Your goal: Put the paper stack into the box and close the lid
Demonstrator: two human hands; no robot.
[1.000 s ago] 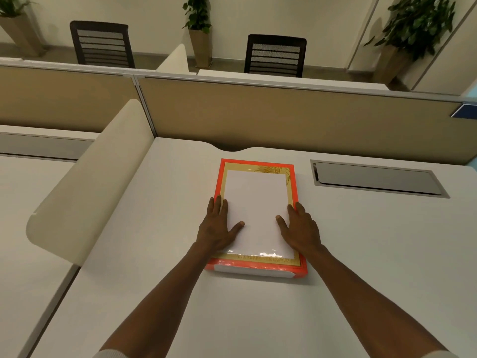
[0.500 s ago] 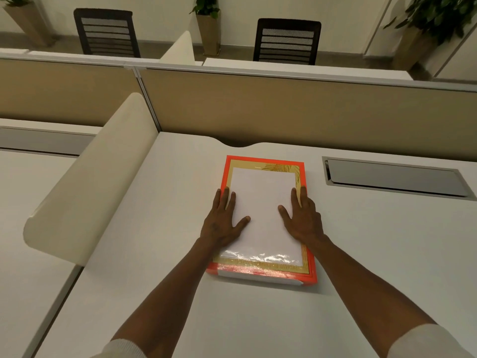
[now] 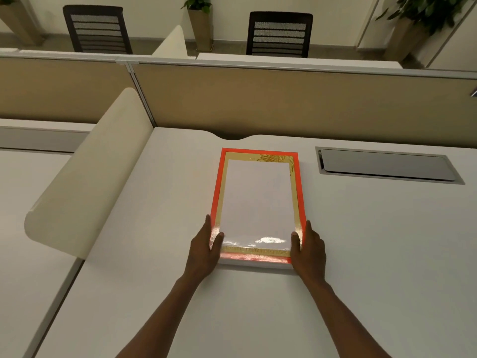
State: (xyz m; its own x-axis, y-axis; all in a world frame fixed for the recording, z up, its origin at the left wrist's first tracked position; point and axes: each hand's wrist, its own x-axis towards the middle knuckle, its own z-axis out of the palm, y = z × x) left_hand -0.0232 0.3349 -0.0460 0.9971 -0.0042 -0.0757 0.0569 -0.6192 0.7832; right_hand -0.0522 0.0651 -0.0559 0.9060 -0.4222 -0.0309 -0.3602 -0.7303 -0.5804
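The box (image 3: 259, 205) lies flat in the middle of the white desk (image 3: 361, 241), lid (image 3: 219, 177) down and closed, its orange rim framing a gold border and a glossy white panel. The paper stack is out of sight; whether it sits inside cannot be told from here. The left hand (image 3: 204, 250) is on the near left corner of the box, fingers (image 3: 207, 228) stretched along the orange side edge and thumb (image 3: 219, 239) laid over the top onto the gold border. The right hand (image 3: 308, 251) mirrors it on the near right corner, thumb (image 3: 295, 240) on the gold border, fingers (image 3: 309, 228) running up the outer right side. Both hands pinch the box's edges between thumb and fingers, forearms reaching in from the bottom of the view. A bright glare sits on the glossy panel between the two thumbs. Right of the box, well apart, a grey cable hatch (image 3: 387, 165) is set into the desk. Left of the box a cream curved divider (image 3: 85, 182) rises at the desk edge. Behind the box runs a tan partition (image 3: 284, 99); beyond it stand two dark chairs (image 3: 280, 34) and potted plants (image 3: 200, 19).
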